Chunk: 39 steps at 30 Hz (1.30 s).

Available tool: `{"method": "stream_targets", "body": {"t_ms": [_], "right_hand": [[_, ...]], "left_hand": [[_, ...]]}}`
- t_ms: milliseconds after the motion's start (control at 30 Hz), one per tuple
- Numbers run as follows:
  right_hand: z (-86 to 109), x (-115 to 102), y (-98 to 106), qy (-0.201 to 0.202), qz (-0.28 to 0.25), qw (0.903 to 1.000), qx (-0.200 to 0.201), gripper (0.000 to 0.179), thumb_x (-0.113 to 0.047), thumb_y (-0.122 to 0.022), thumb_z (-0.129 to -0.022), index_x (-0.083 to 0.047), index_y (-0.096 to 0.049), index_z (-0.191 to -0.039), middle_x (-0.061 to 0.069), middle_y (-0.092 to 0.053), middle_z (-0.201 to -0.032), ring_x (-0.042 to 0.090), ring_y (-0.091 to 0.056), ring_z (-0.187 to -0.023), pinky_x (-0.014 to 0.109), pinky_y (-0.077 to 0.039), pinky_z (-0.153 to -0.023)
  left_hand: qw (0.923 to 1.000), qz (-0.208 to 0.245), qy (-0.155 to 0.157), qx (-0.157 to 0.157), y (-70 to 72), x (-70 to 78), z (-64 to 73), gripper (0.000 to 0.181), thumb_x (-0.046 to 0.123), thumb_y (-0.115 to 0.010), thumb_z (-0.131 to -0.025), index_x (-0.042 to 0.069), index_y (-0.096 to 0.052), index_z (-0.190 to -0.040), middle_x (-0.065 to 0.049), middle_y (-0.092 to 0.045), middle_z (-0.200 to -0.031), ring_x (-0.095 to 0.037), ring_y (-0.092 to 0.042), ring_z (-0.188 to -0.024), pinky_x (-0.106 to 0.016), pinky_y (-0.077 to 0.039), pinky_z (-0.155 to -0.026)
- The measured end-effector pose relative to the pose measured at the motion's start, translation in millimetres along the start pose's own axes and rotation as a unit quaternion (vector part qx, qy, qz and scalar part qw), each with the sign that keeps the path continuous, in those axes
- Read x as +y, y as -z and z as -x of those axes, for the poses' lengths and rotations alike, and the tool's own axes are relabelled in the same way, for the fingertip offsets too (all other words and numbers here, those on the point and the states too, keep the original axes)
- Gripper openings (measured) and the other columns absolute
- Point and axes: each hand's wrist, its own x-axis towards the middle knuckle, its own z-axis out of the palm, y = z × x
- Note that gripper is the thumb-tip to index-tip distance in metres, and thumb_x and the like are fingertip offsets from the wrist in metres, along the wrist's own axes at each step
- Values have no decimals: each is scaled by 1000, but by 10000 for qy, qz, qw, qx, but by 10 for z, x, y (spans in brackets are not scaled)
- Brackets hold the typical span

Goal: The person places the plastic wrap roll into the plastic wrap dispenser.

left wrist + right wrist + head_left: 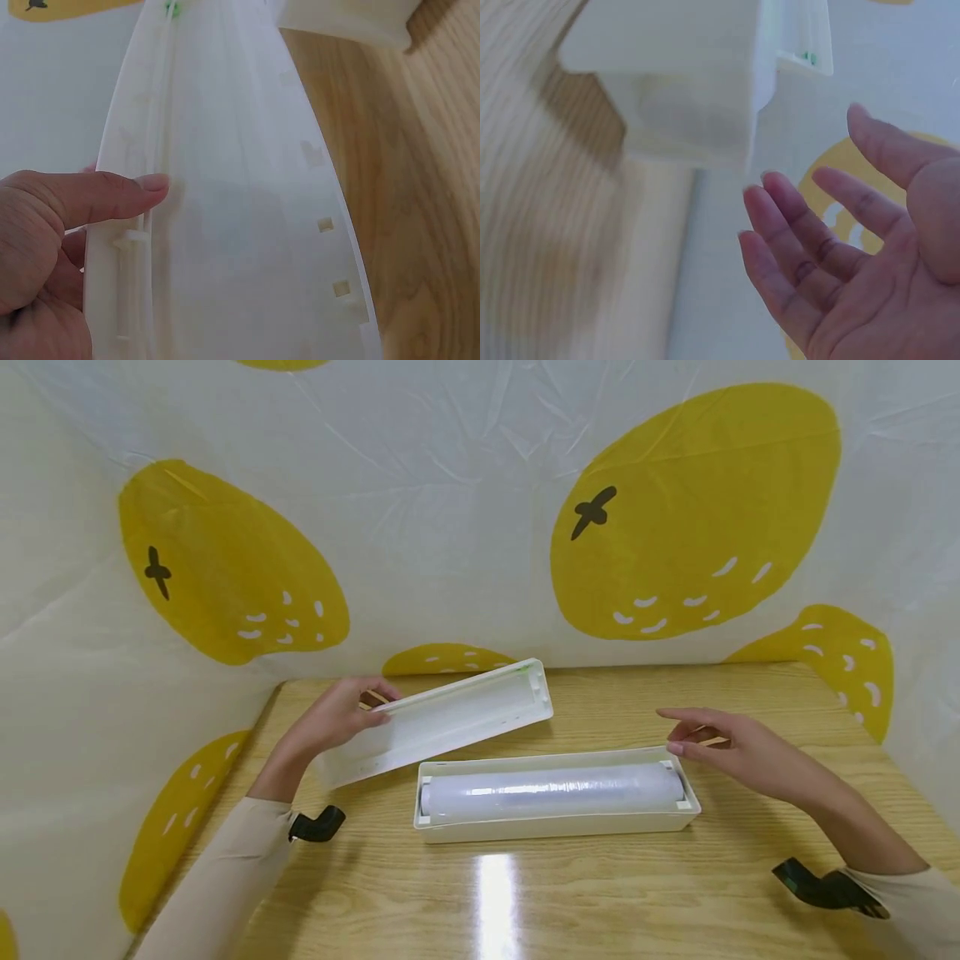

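Note:
My left hand [341, 714] pinches the far long edge of a white plastic lid [457, 714], thumb on the inside face and fingers behind it. The lid is tilted, its hollow side toward me, with a small green mark near its right end. In front of it stands an open white cling film dispenser box [555, 831], lying lengthwise on the table. A roll of cling film [555, 789] lies inside it. My right hand [742, 752] is beside the box's right end, fingers loosely bent and holding nothing; the right wrist view shows the palm [885, 307] facing the camera.
The wood-grain table [600, 893] is backed by a pale sheet [450, 552] printed with large yellow fruit, which also rises at both sides. Black straps with camera mounts [318, 824] sit on both wrists.

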Motion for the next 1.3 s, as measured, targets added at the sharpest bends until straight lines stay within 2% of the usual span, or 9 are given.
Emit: {"method": "stream_targets", "body": {"t_ms": [167,300,367,567,667,900,1033,1300], "right_hand": [[-63,-136,13,-34,-18,9999,147,48,-21,-63,-103,-15,-52,-149,1,-71,-115,1,-63,-104,17,-51,-85],[-122,-244,9,-149,-98,9998,34,51,-27,-61,-103,-17,-48,-152,-4,-72,-115,4,-64,-104,21,-52,-84],[-161,-282,0,-139,-304,9994,-69,52,-27,-59,-105,-17,-45,-154,-5,-72,-115,7,-66,-105,22,-53,-85],[-303,-361,-44,316,-1245,9911,-364,53,-15,-51,-108,-4,-34,-157,8,-73,-117,12,-70,-108,22,-54,-90],[-374,-393,-55,370,-1496,9870,-454,54,-14,-48,-109,-2,-29,-158,14,-72,-121,11,-70,-108,24,-55,-91],[-493,-431,-78,-83,-1986,9790,-447,60,-25,-51,-108,-11,-25,-161,17,-69,-128,27,-71,-108,30,-57,-90],[-546,-420,-102,-286,-2240,9729,-493,64,-28,-53,-108,-12,-22,-162,17,-69,-128,27,-72,-106,33,-56,-93],[-579,-366,-112,-704,-2713,9579,-620,74,-35,-50,-108,-7,-10,-163,14,-69,-129,27,-72,-109,25,-53,-96]], "left_hand": [[9998,-57,-194,-12,0,101,-73,23,-4,-70,-92,6,-72,-113,-10,-70,-117,-29,-68,-106,-46,-56,-91],[9995,-139,-289,-44,-11,184,-129,23,-2,-71,-92,6,-71,-113,-9,-70,-118,-29,-68,-107,-46,-55,-92],[9992,-193,-340,-58,-18,222,-157,23,-2,-72,-91,6,-71,-113,-9,-70,-118,-29,-68,-106,-46,-55,-93],[9985,-203,-477,-156,-58,319,-255,23,-2,-72,-91,6,-71,-113,-8,-70,-118,-27,-67,-106,-45,-54,-95],[9983,-172,-522,-175,-81,363,-309,23,-2,-73,-91,6,-72,-112,-8,-70,-119,-26,-66,-105,-44,-54,-95],[9977,-171,-607,-230,-116,487,-395,24,-3,-73,-90,7,-72,-112,-7,-70,-119,-23,-65,-106,-41,-54,-96],[9973,-196,-668,-250,-130,568,-411,25,-3,-73,-90,5,-72,-114,-7,-70,-118,-23,-65,-107,-41,-54,-96],[9956,-217,-886,-204,-186,664,-475,25,-3,-74,-89,4,-72,-113,-7,-71,-115,-22,-66,-106,-38,-55,-95]]}}
